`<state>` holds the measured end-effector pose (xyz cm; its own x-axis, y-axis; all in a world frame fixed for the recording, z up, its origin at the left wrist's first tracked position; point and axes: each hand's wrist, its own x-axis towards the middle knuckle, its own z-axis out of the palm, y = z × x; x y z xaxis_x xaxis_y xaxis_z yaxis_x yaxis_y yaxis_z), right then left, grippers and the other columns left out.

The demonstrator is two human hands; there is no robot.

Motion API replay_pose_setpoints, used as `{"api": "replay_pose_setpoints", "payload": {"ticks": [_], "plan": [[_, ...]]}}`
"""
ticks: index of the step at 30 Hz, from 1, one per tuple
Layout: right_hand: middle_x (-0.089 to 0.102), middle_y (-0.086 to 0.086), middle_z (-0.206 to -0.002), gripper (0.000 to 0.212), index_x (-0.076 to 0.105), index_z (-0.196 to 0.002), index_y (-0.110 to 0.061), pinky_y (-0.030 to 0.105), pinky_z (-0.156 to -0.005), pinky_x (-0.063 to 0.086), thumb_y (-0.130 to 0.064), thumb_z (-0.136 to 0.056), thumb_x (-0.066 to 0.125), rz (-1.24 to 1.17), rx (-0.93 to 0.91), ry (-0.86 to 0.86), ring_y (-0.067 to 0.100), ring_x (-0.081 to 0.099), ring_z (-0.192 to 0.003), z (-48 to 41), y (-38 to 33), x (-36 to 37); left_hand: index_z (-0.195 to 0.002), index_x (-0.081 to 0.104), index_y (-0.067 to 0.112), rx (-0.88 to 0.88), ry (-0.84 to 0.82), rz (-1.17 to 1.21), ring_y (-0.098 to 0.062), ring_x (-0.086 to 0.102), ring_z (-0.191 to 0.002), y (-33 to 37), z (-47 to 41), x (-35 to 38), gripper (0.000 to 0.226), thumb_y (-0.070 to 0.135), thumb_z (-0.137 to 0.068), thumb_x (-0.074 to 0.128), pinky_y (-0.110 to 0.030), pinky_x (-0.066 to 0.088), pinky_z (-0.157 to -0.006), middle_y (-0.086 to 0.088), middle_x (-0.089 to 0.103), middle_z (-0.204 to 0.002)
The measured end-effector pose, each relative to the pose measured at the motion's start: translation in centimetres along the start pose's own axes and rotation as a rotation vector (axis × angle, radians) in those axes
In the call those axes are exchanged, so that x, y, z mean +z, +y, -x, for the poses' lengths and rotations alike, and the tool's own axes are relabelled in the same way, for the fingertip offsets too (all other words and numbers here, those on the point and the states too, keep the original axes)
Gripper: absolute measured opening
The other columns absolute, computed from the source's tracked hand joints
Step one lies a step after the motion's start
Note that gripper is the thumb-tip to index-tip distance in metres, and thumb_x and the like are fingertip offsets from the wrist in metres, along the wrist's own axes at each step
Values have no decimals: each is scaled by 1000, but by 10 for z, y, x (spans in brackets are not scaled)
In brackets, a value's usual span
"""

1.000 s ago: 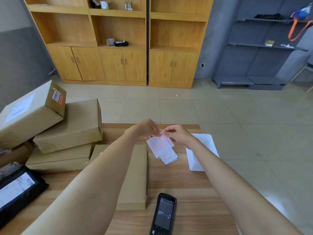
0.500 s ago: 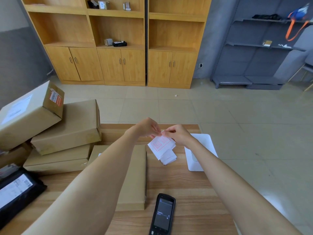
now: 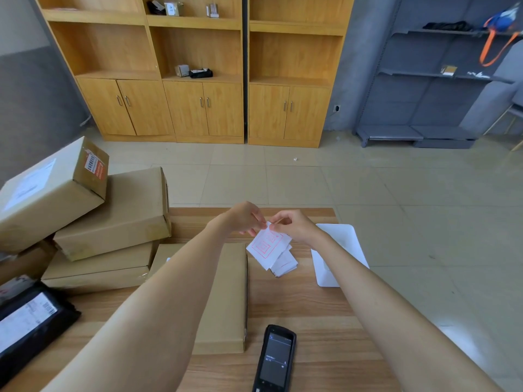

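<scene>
My left hand (image 3: 245, 219) and my right hand (image 3: 294, 226) meet above the far part of the wooden table (image 3: 308, 312). Both pinch the top corner of a white label sheet with red printing (image 3: 267, 246), which hangs tilted below the fingers. More white sheets (image 3: 285, 264) hang behind it. A flat cardboard box (image 3: 226, 301) lies on the table under my left forearm. A black handheld scanner (image 3: 274, 359) lies near the front edge, screen up.
Several cardboard boxes (image 3: 113, 210) are stacked at the left, with a black mailer bag (image 3: 31, 321) in front of them. A white tray-like device (image 3: 339, 250) sits at the table's right edge. Wooden cabinets (image 3: 203, 108) and grey shelving (image 3: 441, 80) stand across the tiled floor.
The label sheet has swung a little, tilting more to the right, as the fingers work at its top corner. Both hands stay in nearly the same place.
</scene>
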<state>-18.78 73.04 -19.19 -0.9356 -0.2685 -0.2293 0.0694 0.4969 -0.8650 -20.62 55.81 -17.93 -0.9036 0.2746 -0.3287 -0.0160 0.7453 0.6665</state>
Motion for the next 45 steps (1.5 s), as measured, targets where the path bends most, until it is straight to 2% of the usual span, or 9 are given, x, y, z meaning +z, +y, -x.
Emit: {"api": "replay_pose_setpoints", "payload": {"ticks": [6,10,17,22,26,30,37,42,45], "plan": [[62,2,-90,20,66,-107,-5,22,-67,43,-18,-92,64,51,9,0,15,58,-86,-6,-1,0,-105,56,22,18,-1,63,-7,66,-67,2,0,-2,23,24,-86,69,-23,48,-64,5,66,-80],[64,4,-94,23,67,-106,-1,29,-75,43,-19,-92,63,50,5,1,16,58,-87,-7,0,1,-96,62,19,29,1,17,-7,64,-70,3,-1,-4,10,23,-88,66,-23,48,-64,2,67,-84],[51,-2,-71,25,56,-77,-6,20,-53,33,-24,-94,59,107,34,17,11,46,-64,-3,2,1,-93,63,14,43,15,15,-8,56,-68,3,-2,-3,7,20,-90,63,-22,45,-59,3,62,-80],[59,3,-97,26,59,-119,-11,25,-67,46,-14,-93,60,-15,14,-37,18,60,-91,-1,-3,1,-86,60,15,26,37,46,-6,59,-65,0,-6,-1,7,19,-92,61,-22,44,-58,4,62,-80],[61,4,-94,8,59,-100,-10,24,-66,44,-14,-94,60,17,14,-38,17,58,-87,-2,-4,2,-89,57,13,15,45,58,-7,60,-67,0,-6,-1,10,22,-92,62,-22,45,-58,4,62,-81],[60,0,-86,7,61,-93,-11,22,-64,43,-18,-94,61,20,24,-23,14,57,-81,-3,-1,4,-93,57,11,12,49,50,-6,60,-66,0,-6,0,12,22,-91,63,-22,46,-58,3,61,-81],[42,-4,-62,38,46,-61,-15,23,-53,27,-30,-91,64,61,50,22,12,39,-58,-5,2,5,-95,53,9,-8,60,66,-6,58,-64,-3,-7,0,14,18,-91,63,-22,43,-55,5,57,-79],[63,6,-85,14,59,-82,-12,32,-70,41,-15,-82,73,2,29,-22,18,56,-79,-3,3,3,-95,46,9,-33,119,114,-22,54,-67,-5,-8,1,18,16,-91,62,-26,41,-53,-9,58,-87],[68,7,-93,11,61,-81,-15,37,-77,48,-9,-84,70,-1,31,-18,23,64,-89,-2,1,3,-95,45,10,-58,134,116,-25,54,-73,-7,-8,0,20,18,-91,62,-28,42,-58,-13,61,-90]]}}
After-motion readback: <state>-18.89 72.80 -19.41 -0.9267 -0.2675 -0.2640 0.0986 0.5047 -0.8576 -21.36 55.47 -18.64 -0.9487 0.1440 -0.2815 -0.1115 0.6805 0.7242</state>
